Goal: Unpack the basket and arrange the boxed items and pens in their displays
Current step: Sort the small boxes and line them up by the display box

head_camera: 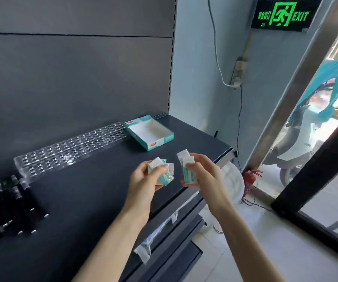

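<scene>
Head view: left hand (143,183) clasps a clump of small boxes (155,164), count unclear; right hand (203,176) pinches two wrapped boxes (189,173). Beyond both grips, one open display box (160,143) shows its white floor.

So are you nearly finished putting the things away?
Not yet. Done: the open box and the clear pen rack sit on the shelf, both looking empty. In hand: the left hand and the right hand each grip small packets. Left: packets into the box, and the black pens lying on the shelf into the rack.
</scene>
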The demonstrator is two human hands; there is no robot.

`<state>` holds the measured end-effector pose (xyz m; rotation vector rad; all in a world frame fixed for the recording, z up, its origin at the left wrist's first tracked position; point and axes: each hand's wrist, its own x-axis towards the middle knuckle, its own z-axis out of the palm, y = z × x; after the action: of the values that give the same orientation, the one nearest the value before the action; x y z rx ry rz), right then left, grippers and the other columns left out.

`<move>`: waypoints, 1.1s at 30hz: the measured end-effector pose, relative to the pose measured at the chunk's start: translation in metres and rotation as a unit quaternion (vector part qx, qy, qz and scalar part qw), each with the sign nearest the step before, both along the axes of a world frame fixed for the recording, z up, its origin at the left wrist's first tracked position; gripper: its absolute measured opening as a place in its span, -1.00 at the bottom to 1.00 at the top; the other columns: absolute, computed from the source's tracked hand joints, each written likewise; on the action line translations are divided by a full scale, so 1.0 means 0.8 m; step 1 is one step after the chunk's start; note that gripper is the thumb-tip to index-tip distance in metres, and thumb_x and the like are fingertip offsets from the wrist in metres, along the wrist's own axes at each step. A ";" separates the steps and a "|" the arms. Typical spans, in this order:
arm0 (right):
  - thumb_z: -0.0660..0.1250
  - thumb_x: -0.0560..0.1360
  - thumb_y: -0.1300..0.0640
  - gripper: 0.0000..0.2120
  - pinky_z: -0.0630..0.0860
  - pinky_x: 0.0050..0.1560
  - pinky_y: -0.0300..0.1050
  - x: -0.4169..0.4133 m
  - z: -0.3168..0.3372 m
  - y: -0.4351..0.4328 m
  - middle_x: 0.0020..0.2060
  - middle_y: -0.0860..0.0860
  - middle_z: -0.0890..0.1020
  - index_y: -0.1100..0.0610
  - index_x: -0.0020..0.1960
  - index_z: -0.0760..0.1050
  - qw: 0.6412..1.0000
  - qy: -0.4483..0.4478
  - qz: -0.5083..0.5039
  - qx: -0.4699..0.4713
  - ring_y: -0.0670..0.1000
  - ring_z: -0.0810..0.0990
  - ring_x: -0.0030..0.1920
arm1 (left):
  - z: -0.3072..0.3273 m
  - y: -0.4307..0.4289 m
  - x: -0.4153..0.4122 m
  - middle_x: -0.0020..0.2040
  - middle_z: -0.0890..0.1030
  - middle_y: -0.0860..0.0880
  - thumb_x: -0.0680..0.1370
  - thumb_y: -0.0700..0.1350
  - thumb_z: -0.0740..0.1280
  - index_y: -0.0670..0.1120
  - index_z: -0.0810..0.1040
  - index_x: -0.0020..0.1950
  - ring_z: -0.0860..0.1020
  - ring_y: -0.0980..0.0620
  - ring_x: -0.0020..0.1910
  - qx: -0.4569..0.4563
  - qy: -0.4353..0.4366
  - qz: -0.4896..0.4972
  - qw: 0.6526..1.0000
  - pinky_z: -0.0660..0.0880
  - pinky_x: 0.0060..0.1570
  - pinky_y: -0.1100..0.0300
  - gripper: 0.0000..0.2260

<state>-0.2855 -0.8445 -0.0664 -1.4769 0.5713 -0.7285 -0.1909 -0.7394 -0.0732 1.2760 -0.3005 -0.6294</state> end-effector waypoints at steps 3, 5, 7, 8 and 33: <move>0.28 0.36 0.00 -0.73 0.62 -0.08 0.01 0.031 -0.009 -0.053 -0.19 -0.15 0.64 0.05 0.01 0.58 1.000 0.024 0.018 -0.010 -0.09 0.60 -0.10 | -0.009 -0.047 0.023 -0.08 0.67 -0.10 0.49 -0.22 0.39 -0.15 0.57 0.05 0.61 0.06 -0.15 0.010 0.020 0.028 0.999 0.53 -0.10 0.19 -0.85; 0.29 0.41 0.03 -0.81 0.52 -0.10 -0.21 0.048 -0.018 -0.085 -0.19 -0.22 0.64 -0.02 0.00 0.57 0.998 0.045 0.027 -0.032 -0.20 0.58 -0.11 | -0.015 -0.071 0.036 -0.06 0.67 -0.10 0.49 -0.22 0.39 -0.17 0.57 0.08 0.63 0.08 -0.17 0.024 0.023 0.046 0.998 0.52 -0.16 0.24 -0.82; 0.30 0.48 0.08 -0.88 0.41 -0.21 -0.43 0.065 -0.025 -0.117 -0.19 -0.28 0.63 -0.07 -0.01 0.56 0.995 0.062 0.047 -0.059 -0.31 0.55 -0.17 | -0.021 -0.093 0.048 -0.06 0.68 -0.07 0.48 -0.21 0.40 -0.15 0.58 0.09 0.65 0.11 -0.17 0.039 0.009 0.057 0.998 0.51 -0.22 0.29 -0.81; 0.31 0.49 0.10 -0.88 0.39 -0.26 -0.47 0.074 -0.028 -0.132 -0.19 -0.28 0.64 -0.06 -0.01 0.56 0.994 0.068 0.059 -0.065 -0.32 0.55 -0.19 | -0.024 -0.103 0.053 -0.06 0.68 -0.06 0.48 -0.21 0.41 -0.14 0.58 0.08 0.65 0.12 -0.18 0.049 -0.001 0.064 0.997 0.51 -0.25 0.32 -0.81; 0.38 0.42 -0.01 -0.92 0.44 -0.35 -0.39 0.172 -0.058 -0.293 -0.33 -0.19 0.63 0.00 -0.17 0.58 0.917 0.166 0.294 -0.215 -0.21 0.58 -0.27 | -0.034 -0.207 0.055 -0.35 0.64 0.16 0.30 -0.04 0.56 -0.04 0.57 -0.19 0.61 0.16 -0.25 0.348 -0.124 0.327 0.870 0.52 -0.20 0.18 -0.78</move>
<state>-0.1479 -1.0790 -0.1125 -2.0752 0.1872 -0.1219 -0.1468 -0.9049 -0.1007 2.0302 0.1881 0.0438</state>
